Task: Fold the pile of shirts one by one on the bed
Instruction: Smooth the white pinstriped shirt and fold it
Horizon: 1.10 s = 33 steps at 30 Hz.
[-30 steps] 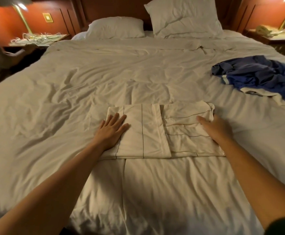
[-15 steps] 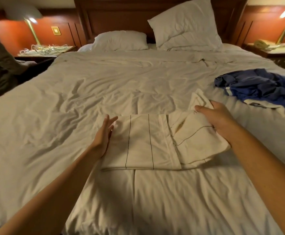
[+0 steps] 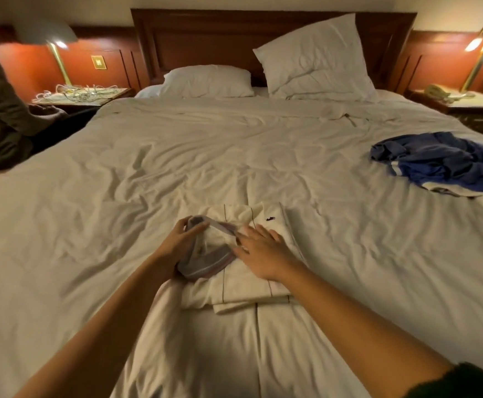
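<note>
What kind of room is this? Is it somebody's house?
Most likely a hotel bedroom: a wide white bed against a wooden headboard, matching brass lamps at both sides, and what looks like a telephone on the right nightstand.

Bed [image 3: 148, 173], rumpled white cover, flat pillow [image 3: 205, 81], propped pillow [image 3: 315, 57], folded cream shirt [image 3: 266, 215], blue shirt pile [image 3: 441, 162] at right

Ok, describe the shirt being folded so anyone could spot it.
On the white bed, look at the near middle, under the right hand. The cream shirt with thin dark lines lies there, folded, unlike the crumpled blue pile at right.
</note>
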Motion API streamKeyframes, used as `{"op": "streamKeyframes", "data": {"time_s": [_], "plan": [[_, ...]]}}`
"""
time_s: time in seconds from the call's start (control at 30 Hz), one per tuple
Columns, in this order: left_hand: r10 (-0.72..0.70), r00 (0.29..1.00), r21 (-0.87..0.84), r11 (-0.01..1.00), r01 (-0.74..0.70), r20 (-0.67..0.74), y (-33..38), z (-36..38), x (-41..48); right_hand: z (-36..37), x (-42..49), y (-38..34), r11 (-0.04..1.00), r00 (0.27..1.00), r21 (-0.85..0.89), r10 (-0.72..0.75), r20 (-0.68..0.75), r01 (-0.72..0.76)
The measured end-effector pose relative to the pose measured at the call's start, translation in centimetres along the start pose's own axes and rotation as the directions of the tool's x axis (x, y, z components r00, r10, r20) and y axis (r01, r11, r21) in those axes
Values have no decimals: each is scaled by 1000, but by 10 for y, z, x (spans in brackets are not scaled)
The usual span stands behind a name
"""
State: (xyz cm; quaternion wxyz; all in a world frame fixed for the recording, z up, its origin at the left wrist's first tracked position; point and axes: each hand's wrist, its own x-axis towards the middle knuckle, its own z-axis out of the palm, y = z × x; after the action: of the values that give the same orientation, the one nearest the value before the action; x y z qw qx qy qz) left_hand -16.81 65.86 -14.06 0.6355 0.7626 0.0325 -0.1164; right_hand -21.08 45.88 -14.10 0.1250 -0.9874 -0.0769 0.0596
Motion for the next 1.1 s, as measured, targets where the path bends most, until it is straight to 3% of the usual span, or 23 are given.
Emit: {"op": "streamKeyframes", "data": {"time_s": [0.07, 0.17, 0.23, 0.3, 0.33, 0.37, 0.43, 0.5, 0.6, 0.7, 0.83, 0.93, 1.0, 1.1], "plan": [[-25, 996, 8, 1000, 24, 89, -3, -3, 2, 11, -4, 15, 1000, 998, -4, -1, 67, 1], [-97, 976, 99, 992, 78, 193, -2, -7, 5, 9, 0, 20, 998, 999, -50, -25, 21, 26], [-108, 965, 157, 985, 72, 237, -4, -8, 11, 0, 9, 20, 999, 991, -46, 2, -135, -8], [-99, 957, 214, 976, 40, 273, -5, -4, 13, -8, 28, 26, 999, 937, -32, 10, -350, -22], [-89, 953, 232, 973, 20, 289, -5, -2, 13, -12, 39, 32, 999, 924, -45, -13, -382, -4], [-73, 950, 253, 967, -7, 304, -5, 0, 14, -16, 50, 40, 999, 943, -39, -36, -332, 25], [-44, 945, 306, 950, -60, 323, -2, 1, 17, -24, 70, 53, 999, 996, -3, -44, -77, 44], [-6, 942, 321, 941, -108, 334, 4, -2, 16, -31, 84, 65, 999, 994, -32, -25, 105, 28], [91, 933, 255, 949, -188, 348, 26, -6, 7, -61, 88, 72, 999, 975, -44, -18, 220, 28], [190, 890, 253, 916, -313, 414, 79, -15, -4, -118, 60, 75, 982, 978, 183, -82, 194, 46], [116, 823, 430, 807, -405, 556, 184, -28, -17, -184, -24, 81, 854, 1000, 520, 13, -16, -3], [11, 849, 655, 630, -417, 529, 235, -4, -9, -184, -70, 88, 726, 980, 688, 136, -142, -1], [0, 876, 750, 518, -413, 482, 234, 26, 7, -159, -80, 94, 698, 935, 713, 297, -193, -74], [-10, 940, 861, 406, -308, 341, 181, 64, 34, -103, -88, 110, 665, 885, 691, 459, -78, -284]]}}
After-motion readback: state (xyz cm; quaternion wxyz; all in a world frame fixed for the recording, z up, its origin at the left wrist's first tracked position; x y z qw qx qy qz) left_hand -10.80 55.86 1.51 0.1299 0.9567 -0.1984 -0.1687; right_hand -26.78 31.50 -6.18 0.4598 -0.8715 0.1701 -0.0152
